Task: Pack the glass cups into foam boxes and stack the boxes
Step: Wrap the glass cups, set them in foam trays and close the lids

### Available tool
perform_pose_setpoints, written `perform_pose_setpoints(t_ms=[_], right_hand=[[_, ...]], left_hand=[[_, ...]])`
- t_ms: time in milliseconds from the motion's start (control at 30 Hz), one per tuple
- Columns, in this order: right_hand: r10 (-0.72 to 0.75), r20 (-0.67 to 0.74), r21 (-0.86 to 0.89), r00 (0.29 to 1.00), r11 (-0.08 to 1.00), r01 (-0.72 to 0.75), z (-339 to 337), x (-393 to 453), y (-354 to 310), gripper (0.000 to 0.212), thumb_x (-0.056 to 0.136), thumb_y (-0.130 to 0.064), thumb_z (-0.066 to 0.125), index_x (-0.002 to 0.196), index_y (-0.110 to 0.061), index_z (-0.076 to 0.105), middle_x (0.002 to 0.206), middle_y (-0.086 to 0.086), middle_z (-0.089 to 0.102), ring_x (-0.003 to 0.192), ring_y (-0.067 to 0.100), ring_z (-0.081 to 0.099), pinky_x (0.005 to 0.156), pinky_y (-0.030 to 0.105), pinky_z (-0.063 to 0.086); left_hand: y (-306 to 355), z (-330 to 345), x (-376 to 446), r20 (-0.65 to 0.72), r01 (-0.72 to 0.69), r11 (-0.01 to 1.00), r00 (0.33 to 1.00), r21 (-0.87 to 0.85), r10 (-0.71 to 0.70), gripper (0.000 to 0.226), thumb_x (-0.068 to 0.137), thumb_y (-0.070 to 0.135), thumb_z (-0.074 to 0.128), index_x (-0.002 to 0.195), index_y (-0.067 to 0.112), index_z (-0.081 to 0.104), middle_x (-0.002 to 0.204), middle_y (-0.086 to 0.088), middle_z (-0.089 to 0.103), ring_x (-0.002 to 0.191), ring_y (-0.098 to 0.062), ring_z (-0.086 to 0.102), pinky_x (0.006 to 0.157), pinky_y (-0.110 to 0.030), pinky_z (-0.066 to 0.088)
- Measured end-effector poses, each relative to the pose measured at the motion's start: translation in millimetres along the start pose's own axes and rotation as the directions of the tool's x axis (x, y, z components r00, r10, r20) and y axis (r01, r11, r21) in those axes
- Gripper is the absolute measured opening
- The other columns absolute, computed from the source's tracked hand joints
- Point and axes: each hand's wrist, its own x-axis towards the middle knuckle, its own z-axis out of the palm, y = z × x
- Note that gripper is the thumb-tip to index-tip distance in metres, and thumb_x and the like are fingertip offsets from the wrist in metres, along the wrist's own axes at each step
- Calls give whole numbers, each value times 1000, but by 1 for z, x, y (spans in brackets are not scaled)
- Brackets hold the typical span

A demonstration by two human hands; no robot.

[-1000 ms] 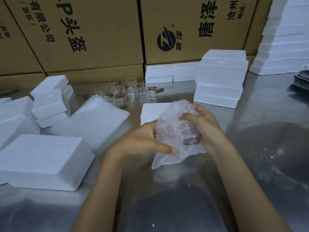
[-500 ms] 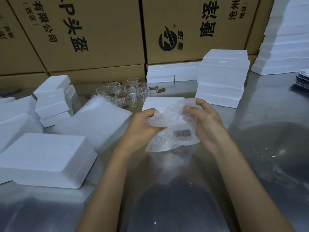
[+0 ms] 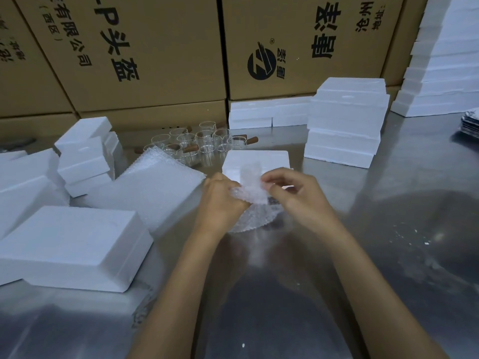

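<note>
Bubble-wrap bundle point(image 3: 252, 203) lowered, pinched between left hand point(image 3: 220, 200), right hand point(image 3: 295, 195)

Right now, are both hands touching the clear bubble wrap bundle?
Touching. The head view shows the left hand gripping the clear bubble wrap bundle at its left side, while the right hand pinches its raised top flap.

Clear, dimpled bubble wrap point(image 3: 250, 203) is gripped; white foam boxes point(image 3: 75, 244) are seen left of the grip, brown black-printed cartons point(image 3: 155, 47) beyond, on a grey steel table point(image 3: 388, 229).
</note>
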Motion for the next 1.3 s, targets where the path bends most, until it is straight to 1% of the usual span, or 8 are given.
perform_pose_setpoints(t_ms=[133, 267, 367, 500, 667, 733, 1033, 1300], right_hand=[[-114, 123, -374, 986, 915, 153, 16, -8, 9, 27, 91, -4, 55, 102, -19, 74, 93, -25, 63, 96, 10, 51, 83, 18, 45], [-122, 223, -580, 967, 781, 232, 18, -10, 7, 34, 86, -20, 42, 100, -14, 72, 99, -8, 71, 96, 19, 47, 86, 35, 40], [-107, 248, -669, 963, 700, 250, 24, -12, 5, 21, 83, -28, 38, 77, -17, 56, 83, -12, 58, 90, 15, 40, 87, 38, 38], [-105, 255, -677, 961, 690, 255, 24, -12, 10, 29, 82, -24, 45, 90, -12, 70, 99, -8, 68, 103, 16, 45, 90, 30, 35], [-242, -105, -518, 965, 841, 155, 28, -12, 9, 36, 77, -21, 45, 95, -17, 76, 101, -11, 73, 102, 11, 56, 88, 23, 46], [-230, -66, -498, 971, 851, 168, 28, -10, 12, 45, 77, -22, 44, 111, -16, 74, 116, -7, 71, 114, 10, 54, 100, 22, 42], [-277, 94, -631, 956, 726, 272, 31, -12, 18, 41, 77, -30, 41, 87, -18, 79, 99, -15, 74, 111, 6, 48, 98, 20, 31], [-211, 179, -698, 961, 661, 275, 36, -14, 18, 29, 80, -27, 41, 79, -17, 68, 92, -14, 67, 112, 10, 46, 102, 22, 23]], left_hand=[[8, -13, -2, 119, 106, 991, 988, -86, -96, 30, 73, 2, 80, 69, 23, 59, 71, 12, 49, 66, -8, 47, 53, -7, 36], [11, -40, -1, 296, 255, 930, 939, -266, -174, 43, 77, 3, 80, 108, 26, 61, 94, -2, 65, 76, -10, 59, 68, -18, 46], [11, -39, -3, 223, 100, 975, 973, -201, -54, 21, 78, 0, 77, 88, 19, 71, 79, 6, 66, 58, -5, 50, 62, -16, 42], [14, -16, -10, 35, -85, 996, 996, 37, 84, 16, 76, 3, 70, 76, 17, 77, 69, 13, 66, 67, 2, 51, 62, -7, 36], [8, -6, -9, 46, -209, 904, 977, 374, 207, 21, 81, 12, 59, 81, 17, 79, 87, 4, 74, 90, -22, 47, 88, -35, 40], [9, -4, -10, 96, -226, 880, 974, 418, 204, 22, 85, 13, 54, 81, 13, 76, 89, 3, 74, 93, -24, 47, 93, -41, 38], [12, -25, -10, -13, 131, 948, 990, -290, -140, 29, 71, 29, 49, 60, 20, 74, 63, -1, 65, 59, -8, 57, 57, -28, 42], [10, -23, -13, 29, -57, 998, 998, -5, 57, 30, 69, 23, 45, 62, 26, 75, 49, -1, 56, 45, -14, 41, 44, -25, 33]])
